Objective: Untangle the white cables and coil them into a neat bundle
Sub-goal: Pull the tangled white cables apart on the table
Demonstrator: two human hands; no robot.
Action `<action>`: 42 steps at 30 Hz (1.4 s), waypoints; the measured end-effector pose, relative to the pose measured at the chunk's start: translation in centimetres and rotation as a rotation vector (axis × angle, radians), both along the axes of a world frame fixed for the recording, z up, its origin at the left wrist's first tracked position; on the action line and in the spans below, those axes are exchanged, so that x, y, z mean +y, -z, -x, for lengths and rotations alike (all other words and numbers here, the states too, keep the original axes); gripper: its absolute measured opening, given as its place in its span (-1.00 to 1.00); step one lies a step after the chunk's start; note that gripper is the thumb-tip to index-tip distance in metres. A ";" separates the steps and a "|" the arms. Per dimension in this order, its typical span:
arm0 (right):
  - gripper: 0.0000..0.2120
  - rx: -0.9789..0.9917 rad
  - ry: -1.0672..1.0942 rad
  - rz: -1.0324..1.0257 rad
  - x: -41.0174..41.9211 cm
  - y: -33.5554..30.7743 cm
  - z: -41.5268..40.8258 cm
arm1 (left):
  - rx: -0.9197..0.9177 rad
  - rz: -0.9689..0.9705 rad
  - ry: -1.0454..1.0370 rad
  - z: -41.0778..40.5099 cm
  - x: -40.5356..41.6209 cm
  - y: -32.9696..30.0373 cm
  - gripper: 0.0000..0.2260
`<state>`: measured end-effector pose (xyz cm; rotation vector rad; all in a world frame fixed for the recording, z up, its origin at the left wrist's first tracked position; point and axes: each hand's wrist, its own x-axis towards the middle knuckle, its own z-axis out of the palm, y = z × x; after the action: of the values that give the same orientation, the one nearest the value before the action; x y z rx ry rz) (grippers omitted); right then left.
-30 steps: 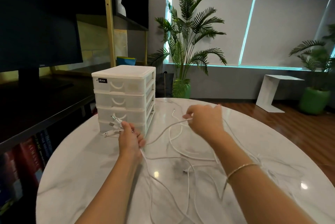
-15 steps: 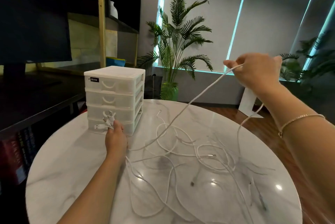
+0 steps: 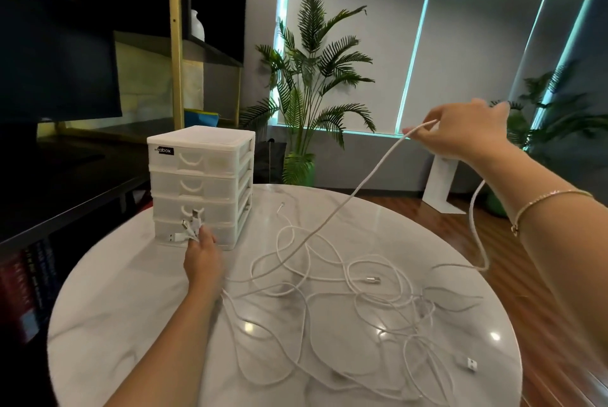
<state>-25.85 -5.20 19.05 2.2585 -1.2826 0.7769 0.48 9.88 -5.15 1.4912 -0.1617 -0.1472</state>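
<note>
White cables (image 3: 329,291): soft, light, floppy | left hand (image 3: 201,258) fingers grip plug ends | right hand (image 3: 460,133) fingers pinch one strand, lifted | hold near plugs

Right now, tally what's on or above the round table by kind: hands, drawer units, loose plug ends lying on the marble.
Hands: 2, the left hand gripping a cluster of plugs, the right hand lifting a white cable
Drawer units: 1, the white drawer unit
Loose plug ends lying on the marble: 3, plug ends
Total: 6
</note>
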 end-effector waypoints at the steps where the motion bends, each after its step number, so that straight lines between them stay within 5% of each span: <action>1: -0.46 0.025 0.006 0.043 0.3 -0.2 0.1 | 0.004 0.000 0.000 0.0 0.0 0.0 -0.62; 7: -0.30 0.081 -0.005 0.250 1.8 -2.1 -0.6 | 0.001 0.007 0.001 -0.4 0.2 0.0 -0.63; 11: -0.41 0.067 -0.028 0.195 2.5 -2.4 -1.2 | -0.018 0.027 -0.008 -0.5 0.4 0.0 -0.64; 22: -0.68 0.292 -0.224 -0.236 4.0 4.3 -1.1 | 0.054 0.089 -0.005 0.0 1.5 0.0 -0.61; 29: -0.44 0.710 -0.059 -0.842 5.6 6.9 -1.7 | 0.167 0.238 0.023 0.3 2.5 -0.3 -0.66; 36: -0.47 0.609 -0.218 -0.830 8.1 7.2 -2.0 | 0.209 0.238 0.078 0.9 2.2 -0.3 -0.66; 42: -0.29 0.452 -0.515 -0.801 12.0 13.6 -7.7 | 0.361 0.409 0.204 1.0 2.3 -0.5 -0.66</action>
<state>-18.18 6.82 5.50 3.2115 -0.8716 -0.1940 -0.49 12.21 -4.63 1.0188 -0.0469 -0.5131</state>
